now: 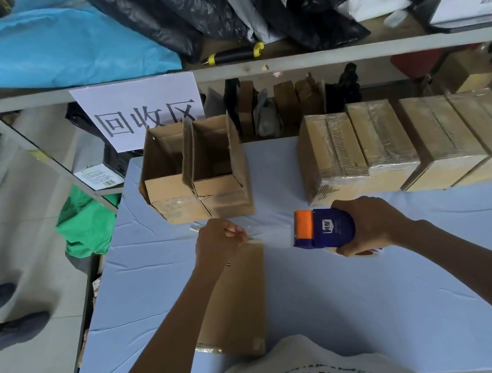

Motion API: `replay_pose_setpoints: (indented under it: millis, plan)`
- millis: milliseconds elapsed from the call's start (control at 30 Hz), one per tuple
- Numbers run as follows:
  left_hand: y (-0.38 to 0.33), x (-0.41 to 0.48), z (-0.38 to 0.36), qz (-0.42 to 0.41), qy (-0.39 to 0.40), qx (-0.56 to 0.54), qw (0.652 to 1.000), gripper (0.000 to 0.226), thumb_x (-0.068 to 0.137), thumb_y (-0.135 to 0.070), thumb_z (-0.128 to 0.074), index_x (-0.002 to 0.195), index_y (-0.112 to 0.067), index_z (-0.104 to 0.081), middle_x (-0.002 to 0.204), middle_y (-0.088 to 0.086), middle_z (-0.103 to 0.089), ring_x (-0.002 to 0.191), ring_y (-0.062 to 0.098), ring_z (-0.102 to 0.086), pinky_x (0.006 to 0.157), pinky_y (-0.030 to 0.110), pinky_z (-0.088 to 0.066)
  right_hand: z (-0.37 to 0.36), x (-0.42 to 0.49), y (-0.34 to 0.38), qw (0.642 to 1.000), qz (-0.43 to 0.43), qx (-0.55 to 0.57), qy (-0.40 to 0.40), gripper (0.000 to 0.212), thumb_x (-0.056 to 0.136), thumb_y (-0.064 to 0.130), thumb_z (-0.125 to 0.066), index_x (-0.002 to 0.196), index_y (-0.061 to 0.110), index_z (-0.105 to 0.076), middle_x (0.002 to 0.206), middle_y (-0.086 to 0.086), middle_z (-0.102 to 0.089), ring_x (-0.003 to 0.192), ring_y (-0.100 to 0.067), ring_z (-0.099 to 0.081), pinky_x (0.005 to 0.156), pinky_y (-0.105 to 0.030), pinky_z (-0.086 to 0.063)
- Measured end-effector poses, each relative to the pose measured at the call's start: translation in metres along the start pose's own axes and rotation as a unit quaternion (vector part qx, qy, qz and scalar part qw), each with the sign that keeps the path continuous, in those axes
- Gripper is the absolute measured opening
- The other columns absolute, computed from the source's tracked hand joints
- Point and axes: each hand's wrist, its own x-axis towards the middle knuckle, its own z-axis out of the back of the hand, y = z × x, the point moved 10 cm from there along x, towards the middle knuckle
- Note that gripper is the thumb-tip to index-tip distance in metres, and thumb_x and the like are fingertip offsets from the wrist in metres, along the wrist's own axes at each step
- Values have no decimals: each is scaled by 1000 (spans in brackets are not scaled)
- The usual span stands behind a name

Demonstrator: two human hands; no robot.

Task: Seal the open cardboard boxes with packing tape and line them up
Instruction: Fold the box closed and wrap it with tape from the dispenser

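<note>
The right hand (368, 225) is curled around a blue tape dispenser (327, 228), fingers wrapped over its rounded body and the orange cutter end pointing left, toward the other hand. The dispenser is held just above the blue table cloth (382, 293), in front of the taped boxes.

The left hand (219, 238) has its fingers drawn in, thumb and forefinger pinched together on what looks like the clear end of the tape (the strip is nearly invisible, so only a faint sheen shows between hand and dispenser). That hand sits at the far end of a closed cardboard box (239, 299) lying near the person, its length running away from the body; the left forearm crosses over its left edge.

Farther back, two open boxes (195, 174) stand touching each other, flaps upright. To their right, well apart from them, four sealed boxes (407, 143) sit side by side in a row, glossy tape running along their tops. A paper sign (144, 112) hangs from the shelf behind the open pair.
</note>
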Motion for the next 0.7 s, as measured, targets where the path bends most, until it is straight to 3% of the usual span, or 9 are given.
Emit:
replay_pose_setpoints:
  millis: [133,267,400,500,567,633,700]
  plan:
    - [-12,-14,5,-39,-35,22,998,7,76,-19,-74,78,-25,-72,77,-14,-68,78,5,-62,67,24,-49,-5,1,-2,1000,-3,3,5,75,49,53,-84,112,30,-49,94,20,-55,85,-6,-53,58,-7,-36]
    - [-10,-31,6,-46,-50,-52,996,14,78,-8,-69,86,-19,-74,78,-5,-72,78,10,-67,79,35,-55,-8,4,-3,1000,-7,10,5,75,49,53,-83,112,31,-49,96,18,-58,85,-7,-54,60,-8,-37]
    - [-9,-39,6,-67,-89,-35,993,12,85,-15,-65,93,-22,-72,87,-9,-68,84,9,-62,85,29,-52,-10,5,-3,1000,-7,12,6,76,52,51,-84,114,29,-49,101,17,-59,87,-6,-52,61,-9,-38]
    - [3,-34,-2,-25,-82,-43,995,12,91,-17,-61,99,-19,-69,80,-17,-56,81,5,-58,83,21,-46,-9,5,-4,1000,-9,9,8,77,52,51,-84,116,29,-49,103,15,-60,88,-6,-52,62,-10,-39]
    - [13,-29,-12,12,-53,-38,998,17,92,-17,-59,105,-11,-67,85,-8,-56,85,13,-57,93,28,-45,-8,5,-4,1000,-8,4,8,77,51,52,-84,115,29,-49,103,14,-61,87,-7,-53,62,-11,-39]
    - [16,-27,-5,10,-69,-128,989,18,94,-18,-56,107,-11,-65,85,-3,-64,82,17,-59,91,30,-50,-9,5,-4,1000,-7,-1,12,77,51,52,-84,115,29,-49,104,13,-62,88,-7,-53,64,-13,-41]
    - [13,-23,-1,-2,-57,-177,982,29,95,-19,-55,122,-10,-57,104,12,-66,97,27,-61,98,36,-48,-12,6,-4,1000,-8,-5,19,78,52,52,-84,117,28,-48,107,12,-62,90,-8,-53,67,-14,-42]
